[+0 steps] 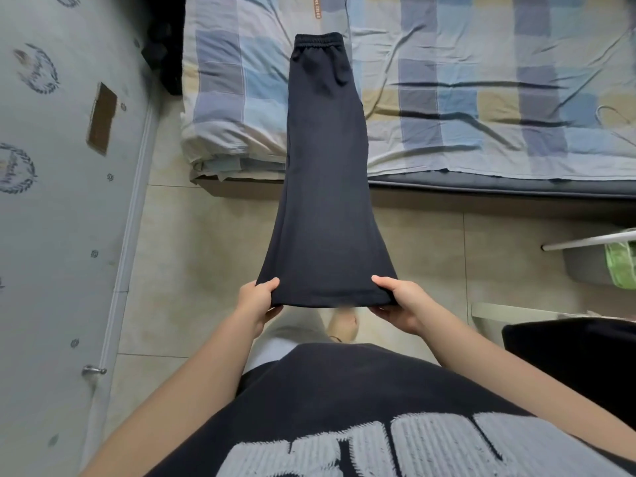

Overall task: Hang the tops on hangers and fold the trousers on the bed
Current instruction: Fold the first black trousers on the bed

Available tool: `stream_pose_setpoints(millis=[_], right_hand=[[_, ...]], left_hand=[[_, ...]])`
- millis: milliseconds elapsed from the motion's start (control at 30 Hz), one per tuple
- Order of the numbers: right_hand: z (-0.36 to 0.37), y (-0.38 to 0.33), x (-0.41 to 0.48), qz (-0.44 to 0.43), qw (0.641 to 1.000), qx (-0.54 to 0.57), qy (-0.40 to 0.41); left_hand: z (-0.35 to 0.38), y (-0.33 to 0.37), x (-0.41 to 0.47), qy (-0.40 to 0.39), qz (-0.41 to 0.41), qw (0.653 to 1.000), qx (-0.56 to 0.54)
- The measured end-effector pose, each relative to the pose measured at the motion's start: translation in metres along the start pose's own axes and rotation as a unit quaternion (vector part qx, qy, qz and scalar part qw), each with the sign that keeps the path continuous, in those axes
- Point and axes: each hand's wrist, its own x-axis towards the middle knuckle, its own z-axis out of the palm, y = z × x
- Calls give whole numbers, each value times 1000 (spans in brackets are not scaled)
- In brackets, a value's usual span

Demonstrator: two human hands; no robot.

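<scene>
Stretching from the bed out over the floor, the dark trousers are laid leg on leg in one long, smooth panel (soft, matte knit, it seems); the gathered elastic waistband rests on the checked sheet, and the cloth widens toward the hem, which hangs in the air off the mattress edge. The sheet is rumpled cotton in blue, grey and cream squares over a dark mattress; a thin wire hanger lies on it at far right. Pale glossy tiles cover the floor; a patterned grey door stands at left. The left hand pinches the hem's left corner, thumb on top, fingers curled beneath; the right hand clamps the right corner likewise.
</scene>
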Motion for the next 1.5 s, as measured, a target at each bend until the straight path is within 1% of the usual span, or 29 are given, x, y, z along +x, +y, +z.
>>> stream_pose_setpoints(millis=[133,300,433,567,767,933,1100,1300,1500], right_hand=[[11,5,-7,-3,1000,1,6],[46,-27,-8,-35,998,41,15],[82,-72,-5,-79,991,104,31],[116,-121,-6,-120,983,137,34],[145,-192,-14,-144,973,179,12],[154,-259,3,-147,970,193,-12],[157,-343,35,-136,976,168,-36],[161,-442,64,-105,987,118,-41],[176,-516,114,-76,994,74,-27]], left_hand=[[-14,9,-1,-3,-3,1000,11],[-15,60,10,-20,-10,1000,18],[-8,123,22,-53,-8,998,21],[8,190,29,-104,13,994,-2],[39,269,32,-151,12,987,-44],[76,327,43,-172,6,984,-55],[127,381,57,-159,15,984,-77],[184,437,66,-102,14,988,-114],[231,482,110,-60,-7,984,-168]])
